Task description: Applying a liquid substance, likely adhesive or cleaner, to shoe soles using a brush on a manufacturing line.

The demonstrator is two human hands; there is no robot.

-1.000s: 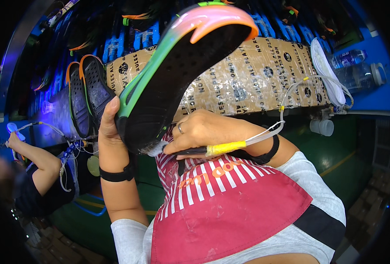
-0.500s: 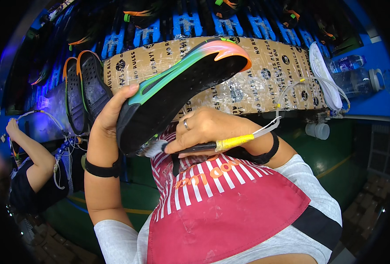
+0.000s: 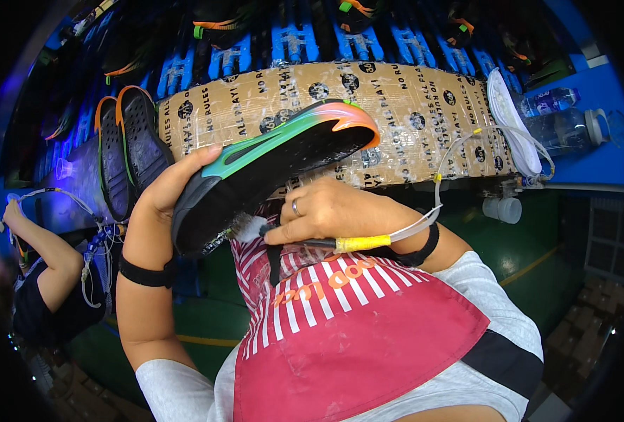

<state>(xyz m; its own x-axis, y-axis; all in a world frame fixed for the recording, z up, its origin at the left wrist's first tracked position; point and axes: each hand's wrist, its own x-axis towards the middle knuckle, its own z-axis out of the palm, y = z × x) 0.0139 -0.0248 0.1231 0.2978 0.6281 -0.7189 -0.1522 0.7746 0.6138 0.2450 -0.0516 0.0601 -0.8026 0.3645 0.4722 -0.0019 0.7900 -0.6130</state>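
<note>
My left hand [image 3: 175, 179] is closed round the toe part of a black shoe sole [image 3: 273, 158], tilted so its dark recessed side faces me. Its sidewall runs from green to orange at the far right end. In my right hand [image 3: 319, 211] is a brush [image 3: 250, 228] with pale bristles, a black handle and a yellow-wrapped end. A clear tube [image 3: 416, 226] leads away from that end. The bristles are at the lower rim of the sole, near its left end; whether they touch it I cannot tell.
A cardboard-covered work surface [image 3: 213, 105] lies beyond my hands. Two dark perforated soles [image 3: 143, 133] stand at its left. On the right are a white sole-shaped piece [image 3: 510, 123] and plastic bottles [image 3: 562, 133]. Blue holders [image 3: 294, 43] line the back. A co-worker's arm [image 3: 48, 250] is at the left.
The shoe sole has come down and to the left with my left hand, and it is tilted less steeply. My right hand and the brush have shifted slightly.
</note>
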